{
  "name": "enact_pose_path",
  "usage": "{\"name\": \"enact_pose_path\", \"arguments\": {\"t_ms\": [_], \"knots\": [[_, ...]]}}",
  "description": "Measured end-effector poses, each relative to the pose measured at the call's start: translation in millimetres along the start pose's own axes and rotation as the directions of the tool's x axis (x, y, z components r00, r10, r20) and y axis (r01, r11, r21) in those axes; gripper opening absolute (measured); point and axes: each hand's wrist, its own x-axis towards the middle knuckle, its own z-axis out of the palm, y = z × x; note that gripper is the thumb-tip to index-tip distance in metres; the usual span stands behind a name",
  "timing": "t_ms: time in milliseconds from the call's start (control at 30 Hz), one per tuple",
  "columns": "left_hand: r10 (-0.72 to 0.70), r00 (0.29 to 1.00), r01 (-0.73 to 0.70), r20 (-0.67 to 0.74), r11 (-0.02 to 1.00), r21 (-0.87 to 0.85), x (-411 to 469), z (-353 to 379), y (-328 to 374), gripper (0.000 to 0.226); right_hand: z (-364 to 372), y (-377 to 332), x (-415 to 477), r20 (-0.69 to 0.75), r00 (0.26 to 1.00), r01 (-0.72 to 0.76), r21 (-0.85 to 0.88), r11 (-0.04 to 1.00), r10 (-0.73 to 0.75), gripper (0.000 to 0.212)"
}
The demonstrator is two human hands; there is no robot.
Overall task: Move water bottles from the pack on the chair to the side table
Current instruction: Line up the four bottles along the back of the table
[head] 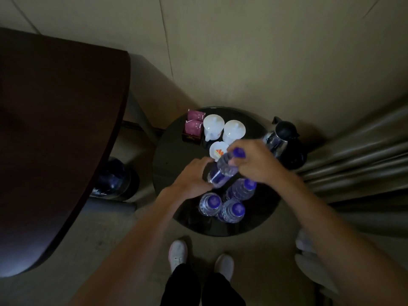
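Step in hand: placing; a clear plastic water bottle with a purple cap and label (223, 167) hangs tilted over the round dark glossy side table (167, 160), held in both hands.
Left hand (194, 175): fingers curled around the bottle's lower body.
Right hand (254, 161): fingers closed round the neck, just under the cap.
Already moved: three matching purple-capped bottles (210, 203) stand upright, close together, at the table's near edge.
Next move, I'd judge: stand it upright on the bare patch left of the hands, clear of the two white lidded cups (213, 127).
Surface: crowded; a black kettle (287, 142) at the right edge.
Room: dim, beige carpet (110, 239); dark brown chair (55, 129) to the left, its pack not visible.
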Motion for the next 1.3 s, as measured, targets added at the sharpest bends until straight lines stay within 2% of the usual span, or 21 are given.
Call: {"name": "enact_pose_path", "arguments": {"t_ms": [67, 167, 267, 433, 533, 600, 633, 667, 700, 733, 767, 800, 833, 933, 1033, 1133, 1233, 1300], "knots": [[0.061, 0.998, -0.061, -0.007, 0.988, -0.145, 1.2, -11.9, 13.2, 0.083, -34.9, -11.8, 9.7, -0.063, 0.998, -0.002, 0.121, 0.993, 0.009, 0.025], [0.108, 0.991, -0.129, -0.078, 0.922, -0.364, 4.7, -35.2, 37.2, 0.078, -85.1, -39.1, 22.5, -0.184, 0.983, 0.042, 0.339, 0.940, 0.023, 0.028], [0.155, 0.972, -0.219, -0.177, 0.870, -0.441, 11.3, -60.1, 61.6, 0.071, -119.4, -63.7, 30.9, -0.299, 0.954, 0.122, 0.436, 0.892, 0.016, 0.025], [0.146, 0.964, -0.242, -0.222, 0.824, -0.511, 25.2, -78.6, 92.5, 0.059, -127.9, -89.5, 48.3, -0.460, 0.866, 0.165, 0.633, 0.756, 0.197, 0.025], [0.121, 0.971, -0.223, -0.207, 0.774, -0.593, 33.2, -85.1, 96.8, 0.052, -130.1, -74.1, 52.8, -0.377, 0.897, 0.121, 0.712, 0.692, 0.232, 0.025], [0.122, 0.984, -0.179, -0.131, 0.708, -0.683, 36.9, -86.5, 95.7, 0.049, -124.1, -37.8, 49.2, -0.272, 0.912, 0.014, 0.768, 0.640, 0.306, 0.023], [0.118, 0.987, -0.160, -0.109, 0.650, -0.743, 35.5, -86.9, 94.4, 0.047, -115.6, -14.9, 41.6, -0.224, 0.922, -0.052, 0.738, 0.673, 0.317, 0.017], [0.110, 0.990, -0.131, -0.083, 0.570, -0.811, 36.7, -86.4, 93.5, 0.046, -101.7, 11.4, 31.9, -0.145, 0.946, -0.138, 0.627, 0.767, 0.289, 0.016], [0.104, 0.993, -0.094, -0.050, 0.477, -0.874, 37.6, -86.0, 94.2, 0.047, -83.2, 39.5, 18.3, 0.000, 0.963, -0.239, 0.457, 0.857, 0.268, 0.028], [0.103, 0.995, -0.060, -0.021, 0.397, -0.916, 36.2, -84.6, 94.9, 0.050, -60.9, 65.2, -1.7, 0.197, 0.943, -0.314, 0.272, 0.910, 0.267, 0.044], [0.102, 0.995, -0.039, -0.005, 0.336, -0.941, 37.0, -84.3, 94.2, 0.055, -35.8, 83.7, -20.6, 0.384, 0.874, -0.387, 0.182, 0.904, 0.297, 0.060], [0.112, 0.994, -0.029, 0.005, 0.299, -0.954, 38.1, -84.5, 92.8, 0.059, -12.0, 94.4, -38.1, 0.499, 0.810, -0.452, 0.197, 0.870, 0.308, 0.073], [0.129, 0.992, -0.025, 0.011, 0.273, -0.962, 36.8, -85.0, 93.7, 0.060, 9.6, 99.8, -54.0, 0.540, 0.793, -0.481, 0.269, 0.834, 0.283, 0.081], [0.169, 0.985, -0.022, 0.022, 0.255, -0.967, 36.2, -83.1, 92.4, 0.059, 58.1, 101.6, -72.8, 0.412, 0.890, -0.396, 0.489, 0.777, 0.195, 0.090], [0.191, 0.981, -0.012, 0.038, 0.251, -0.968, 34.1, -79.5, 87.7, 0.071, 72.8, 99.0, -68.1, 0.250, 0.948, -0.298, 0.482, 0.824, 0.197, 0.084], [0.212, 0.976, -0.003, 0.045, 0.222, -0.975, 30.6, -79.0, 86.0, 0.083, 73.3, 100.8, -62.4, 0.205, 0.964, -0.244, 0.437, 0.866, 0.168, 0.082], [0.199, 0.979, -0.001, 0.041, 0.207, -0.978, 29.5, -78.4, 81.2, 0.064, 71.4, 100.5, -56.9, 0.195, 0.972, -0.202, 0.415, 0.887, 0.130, 0.076], [0.191, 0.981, -0.002, 0.037, 0.201, -0.980, 28.5, -78.3, 78.4, 0.059, 69.9, 100.7, -58.0, 0.167, 0.976, -0.201, 0.452, 0.869, 0.139, 0.072]]}}
